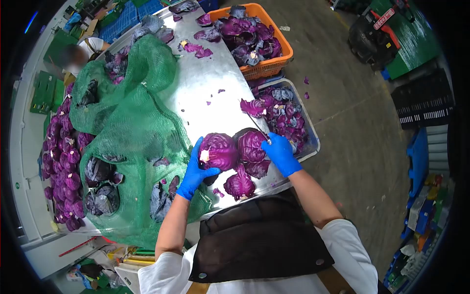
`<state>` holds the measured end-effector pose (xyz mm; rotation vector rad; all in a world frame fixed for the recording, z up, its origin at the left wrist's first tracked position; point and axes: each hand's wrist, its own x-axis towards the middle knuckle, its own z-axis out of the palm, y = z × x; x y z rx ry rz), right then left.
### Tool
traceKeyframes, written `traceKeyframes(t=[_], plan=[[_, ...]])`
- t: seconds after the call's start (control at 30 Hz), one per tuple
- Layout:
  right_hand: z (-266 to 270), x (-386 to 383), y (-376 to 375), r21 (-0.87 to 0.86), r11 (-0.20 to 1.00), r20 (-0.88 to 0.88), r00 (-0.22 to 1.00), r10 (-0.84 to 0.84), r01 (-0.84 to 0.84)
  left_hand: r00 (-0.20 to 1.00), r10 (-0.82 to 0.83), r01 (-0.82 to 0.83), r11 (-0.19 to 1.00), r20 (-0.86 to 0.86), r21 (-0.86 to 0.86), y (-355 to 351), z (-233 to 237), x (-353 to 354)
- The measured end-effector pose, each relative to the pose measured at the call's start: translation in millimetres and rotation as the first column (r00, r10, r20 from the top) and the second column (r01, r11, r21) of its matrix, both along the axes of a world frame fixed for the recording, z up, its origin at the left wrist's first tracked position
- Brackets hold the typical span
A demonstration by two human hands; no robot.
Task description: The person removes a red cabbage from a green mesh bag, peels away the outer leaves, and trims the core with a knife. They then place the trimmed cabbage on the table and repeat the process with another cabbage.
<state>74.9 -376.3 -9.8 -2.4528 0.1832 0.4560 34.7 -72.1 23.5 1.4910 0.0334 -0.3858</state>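
Observation:
My left hand (197,172), in a blue glove, is wrapped round the lower left side of a trimmed red cabbage (221,151), its pale stem end showing. A second red cabbage (251,146) rests against it on the right. My right hand (282,154), also gloved in blue, grips a knife (258,124) beside that second cabbage. The thin blade points up and to the left, and the handle is mostly hidden in the fist. Loose purple leaves (239,183) lie on the metal table (215,78) just in front of the two cabbages.
Green mesh sacks (142,122) with dark cabbages cover the table's left side, beside piled trimmed cabbages (63,161). An orange crate (289,46) and a pale bin (313,142) of leaves stand along the right edge. Another person (90,49) is at the far left.

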Motion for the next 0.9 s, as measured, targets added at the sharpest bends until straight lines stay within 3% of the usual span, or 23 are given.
traceKeyframes(t=[0.1,0.2,0.3,0.33,0.43,0.47,0.5,0.57,0.67,0.7,0.73,0.83,0.9], plan=[[59,4,22,0.182,0.982,0.418,0.908,-0.029,-0.053,0.984,-0.142,0.125,0.98,0.106,0.155,-7,7,7],[88,24,44,0.456,0.862,0.31,0.948,0.077,-0.22,0.922,-0.279,0.203,0.939,0.269,0.279,-20,11,24],[25,36,41,0.669,0.709,0.147,0.974,0.17,-0.225,0.974,0.213,-0.212,0.977,0.072,-0.024,-47,17,8],[30,32,36,0.597,0.764,0.184,0.969,0.167,-0.245,0.954,0.299,-0.296,0.953,-0.027,0.07,-42,9,-1],[52,7,30,0.525,0.842,0.142,0.988,0.058,-0.124,0.92,0.253,-0.346,0.883,0.298,0.318,-57,5,-34],[51,-3,32,0.483,0.871,0.155,0.988,0.012,-0.086,0.921,0.268,-0.316,0.938,0.283,0.143,-73,11,-40],[49,-12,33,0.482,0.873,0.177,0.984,-0.023,-0.066,0.951,0.232,-0.281,0.926,0.206,0.252,-79,8,-38],[45,-30,36,0.486,0.874,0.218,0.972,-0.091,-0.027,0.927,0.142,-0.323,0.771,0.346,0.549,-93,8,-31],[53,-35,24,0.248,0.967,0.205,0.979,0.01,-0.062,0.963,0.015,-0.206,0.685,0.269,0.699,-94,30,-4],[56,-35,22,0.149,0.986,0.187,0.981,0.042,-0.071,0.969,0.026,-0.191,0.711,0.245,0.677,-91,27,0],[54,-33,19,0.077,0.984,0.407,0.906,0.114,-0.158,0.974,0.037,-0.178,0.737,0.223,0.652,-90,19,6],[69,-24,22,-0.163,0.93,0.254,0.897,0.361,-0.329,0.992,0.051,-0.111,0.759,0.112,0.641,-84,20,17],[75,-23,26,-0.217,0.902,0.227,0.879,0.419,-0.374,0.999,0.043,-0.05,0.784,0.026,0.619,-80,22,25]])
